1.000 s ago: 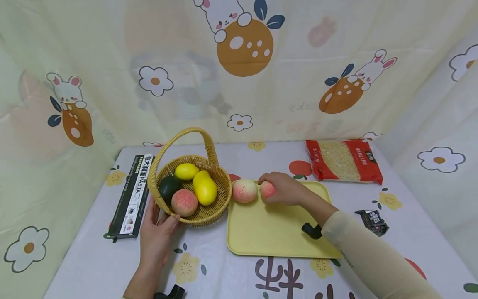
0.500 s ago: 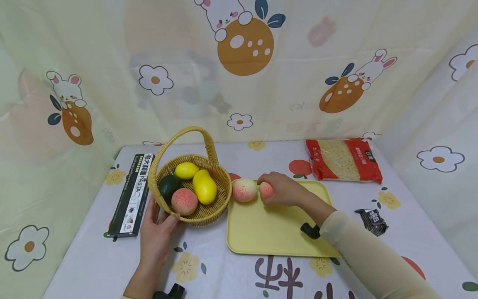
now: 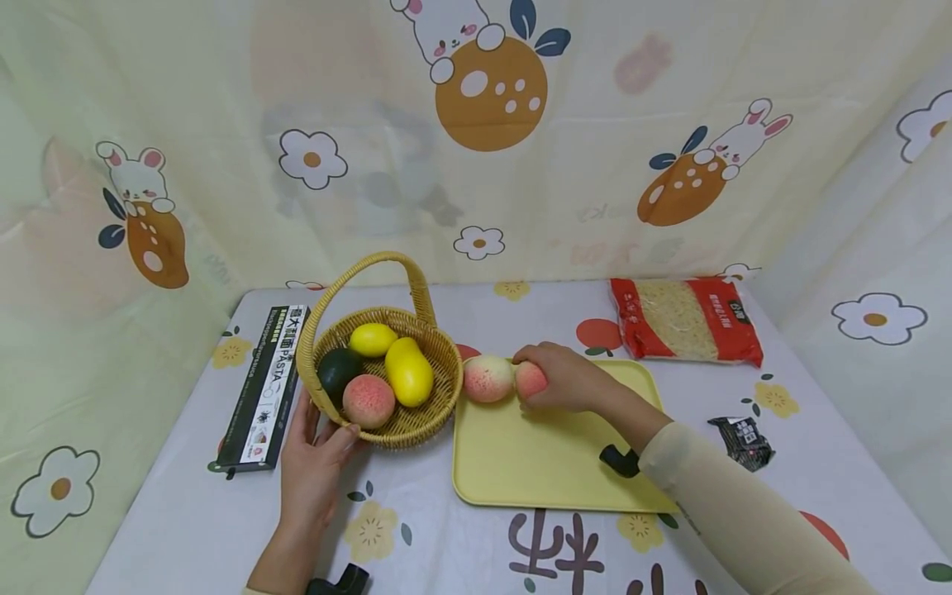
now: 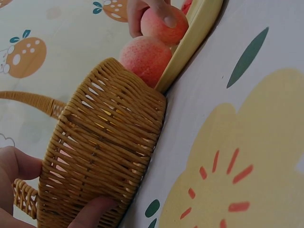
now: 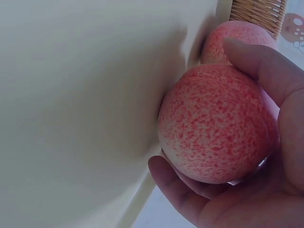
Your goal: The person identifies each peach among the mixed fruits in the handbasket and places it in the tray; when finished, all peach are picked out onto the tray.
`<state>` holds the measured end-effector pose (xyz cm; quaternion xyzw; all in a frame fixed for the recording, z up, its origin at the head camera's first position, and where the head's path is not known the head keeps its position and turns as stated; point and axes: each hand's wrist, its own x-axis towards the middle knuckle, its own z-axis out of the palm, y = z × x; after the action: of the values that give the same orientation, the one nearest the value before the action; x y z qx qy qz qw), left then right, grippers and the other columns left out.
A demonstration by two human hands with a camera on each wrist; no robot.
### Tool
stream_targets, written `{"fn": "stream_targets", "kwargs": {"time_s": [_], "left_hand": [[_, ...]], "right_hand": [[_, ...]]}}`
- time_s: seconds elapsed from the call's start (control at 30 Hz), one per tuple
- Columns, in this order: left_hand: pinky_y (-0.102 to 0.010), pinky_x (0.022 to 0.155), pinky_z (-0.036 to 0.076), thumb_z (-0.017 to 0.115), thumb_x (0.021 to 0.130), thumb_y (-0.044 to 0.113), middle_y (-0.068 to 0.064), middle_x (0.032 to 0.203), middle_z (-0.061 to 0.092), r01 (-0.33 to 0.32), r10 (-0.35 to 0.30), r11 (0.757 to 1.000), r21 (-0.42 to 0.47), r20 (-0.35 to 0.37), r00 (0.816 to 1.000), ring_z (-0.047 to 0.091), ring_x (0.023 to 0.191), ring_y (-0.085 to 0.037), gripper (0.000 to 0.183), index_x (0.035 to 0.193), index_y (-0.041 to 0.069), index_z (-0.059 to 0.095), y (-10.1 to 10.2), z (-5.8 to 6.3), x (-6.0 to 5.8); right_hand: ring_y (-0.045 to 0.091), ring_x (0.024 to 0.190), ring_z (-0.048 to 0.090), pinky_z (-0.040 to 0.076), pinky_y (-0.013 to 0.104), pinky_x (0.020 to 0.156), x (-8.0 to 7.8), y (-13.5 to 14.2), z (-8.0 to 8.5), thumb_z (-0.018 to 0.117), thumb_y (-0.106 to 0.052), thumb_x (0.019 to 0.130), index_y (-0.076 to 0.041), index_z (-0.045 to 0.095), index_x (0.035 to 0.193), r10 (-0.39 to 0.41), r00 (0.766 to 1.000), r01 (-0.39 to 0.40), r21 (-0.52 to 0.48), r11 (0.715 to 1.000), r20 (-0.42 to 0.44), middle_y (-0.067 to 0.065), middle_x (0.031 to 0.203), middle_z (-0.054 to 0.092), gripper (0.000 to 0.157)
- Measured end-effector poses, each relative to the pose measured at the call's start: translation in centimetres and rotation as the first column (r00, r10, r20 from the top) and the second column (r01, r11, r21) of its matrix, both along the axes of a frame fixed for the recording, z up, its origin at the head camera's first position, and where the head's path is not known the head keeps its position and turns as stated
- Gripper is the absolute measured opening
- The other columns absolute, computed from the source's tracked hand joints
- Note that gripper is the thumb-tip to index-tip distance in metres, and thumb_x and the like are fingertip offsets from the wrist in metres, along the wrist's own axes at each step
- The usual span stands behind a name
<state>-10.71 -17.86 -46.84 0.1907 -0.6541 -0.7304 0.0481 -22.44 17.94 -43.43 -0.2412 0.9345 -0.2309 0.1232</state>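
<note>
My left hand (image 3: pixel 316 467) grips the near-left rim of a wicker basket (image 3: pixel 416 431); in the left wrist view a thumb and fingers lie on its woven side. Inside the basket are a pink peach (image 3: pixel 368 402), a yellow lemon (image 3: pixel 373 340), a yellow mango (image 3: pixel 408 372) and a dark green fruit (image 3: pixel 339 373). Over the yellow tray (image 3: pixel 543 463), my right hand (image 3: pixel 568 378) holds a peach (image 5: pixel 218 123), with thumb and fingers curled round it. Another peach (image 3: pixel 488 379) sits at the tray's far-left corner, next to the basket. My right hand partly hides the held peach.
A black pasta box (image 3: pixel 260 388) lies left of the basket. At the back right is a red bag (image 3: pixel 684 321) with pale contents. A small black packet (image 3: pixel 744 442) lies right of the tray. A patterned cloth (image 3: pixel 476 124) hangs behind the table.
</note>
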Motion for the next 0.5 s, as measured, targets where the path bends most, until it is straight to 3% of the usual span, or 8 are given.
{"fn": "stream_targets", "kwargs": {"time_s": [0.5], "left_hand": [[-0.027, 0.099, 0.059, 0.068, 0.094, 0.001, 0.01, 0.178, 0.018, -0.002, 0.002, 1.0, 0.007, 0.011, 1.0, 0.04, 0.156, -0.022, 0.102, 0.166, 0.052, 0.016, 0.05, 0.15, -0.01]], "right_hand": [[0.028, 0.115, 0.063, 0.061, 0.046, 0.094, 0.51, 0.31, 0.74, 0.088, -0.032, 0.082, -0.013, 0.062, 0.142, 0.01, 1.0, -0.011, -0.036, 0.999, -0.026, 0.013, 0.136, 0.066, 0.067]]}}
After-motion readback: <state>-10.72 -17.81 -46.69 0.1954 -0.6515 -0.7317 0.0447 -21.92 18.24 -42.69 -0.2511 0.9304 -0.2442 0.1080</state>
